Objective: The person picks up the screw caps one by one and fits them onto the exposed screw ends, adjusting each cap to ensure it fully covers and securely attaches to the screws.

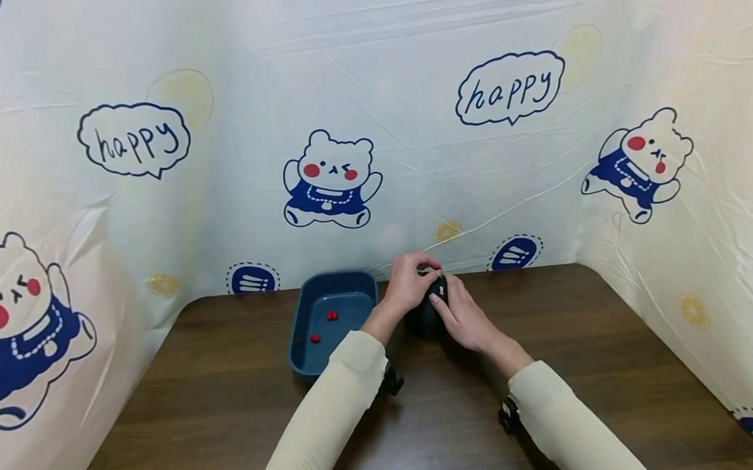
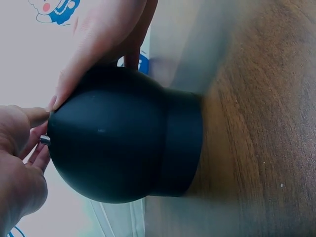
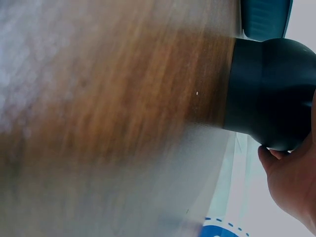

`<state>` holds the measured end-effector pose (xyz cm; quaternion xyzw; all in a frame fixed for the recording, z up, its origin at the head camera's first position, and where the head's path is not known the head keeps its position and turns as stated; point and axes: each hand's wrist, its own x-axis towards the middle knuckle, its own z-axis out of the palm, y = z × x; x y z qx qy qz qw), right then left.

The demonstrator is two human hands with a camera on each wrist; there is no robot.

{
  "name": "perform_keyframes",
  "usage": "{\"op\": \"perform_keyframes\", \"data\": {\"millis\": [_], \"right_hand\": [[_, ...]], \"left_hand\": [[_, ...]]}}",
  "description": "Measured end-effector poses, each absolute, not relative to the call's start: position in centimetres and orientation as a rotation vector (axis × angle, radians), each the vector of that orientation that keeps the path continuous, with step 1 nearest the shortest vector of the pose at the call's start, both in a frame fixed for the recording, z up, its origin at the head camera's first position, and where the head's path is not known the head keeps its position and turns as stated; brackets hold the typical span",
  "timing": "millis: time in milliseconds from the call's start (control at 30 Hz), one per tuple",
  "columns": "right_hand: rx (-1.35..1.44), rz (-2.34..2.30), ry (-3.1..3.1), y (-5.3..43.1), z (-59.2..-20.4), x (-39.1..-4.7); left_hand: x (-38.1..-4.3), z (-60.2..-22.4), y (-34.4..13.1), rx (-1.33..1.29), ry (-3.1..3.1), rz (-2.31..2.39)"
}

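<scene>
A black rounded object (image 2: 108, 133) with a broad cylindrical base stands upright on the table. A small ridged metal stud (image 2: 45, 140) sticks out at its top. My right hand (image 1: 469, 319) grips the object's upper part, thumb on the near side and fingers wrapping the far right side. Over the top bends my left hand (image 1: 408, 283), its fingers close to the stud; whether they pinch anything is hidden. The right wrist view shows the black object beside my right hand (image 3: 294, 185), partly cut off by the frame's edge.
To the left of the black object is a blue tray (image 1: 296, 333) with small red pieces (image 1: 332, 314) lying in it. The wooden table (image 1: 206, 411) ends at a white printed curtain (image 1: 412, 189) behind and on both sides.
</scene>
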<state>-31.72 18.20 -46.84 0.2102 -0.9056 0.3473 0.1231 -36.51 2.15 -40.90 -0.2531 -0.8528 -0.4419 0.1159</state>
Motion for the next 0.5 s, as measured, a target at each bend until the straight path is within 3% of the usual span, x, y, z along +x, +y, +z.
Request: {"op": "perform_keyframes", "data": {"millis": [500], "right_hand": [[0.601, 1.005, -2.639, 18.22, -46.98, -31.86]], "left_hand": [[-36.75, -40.81, 2.3, -0.745, -2.569, -1.205]]}}
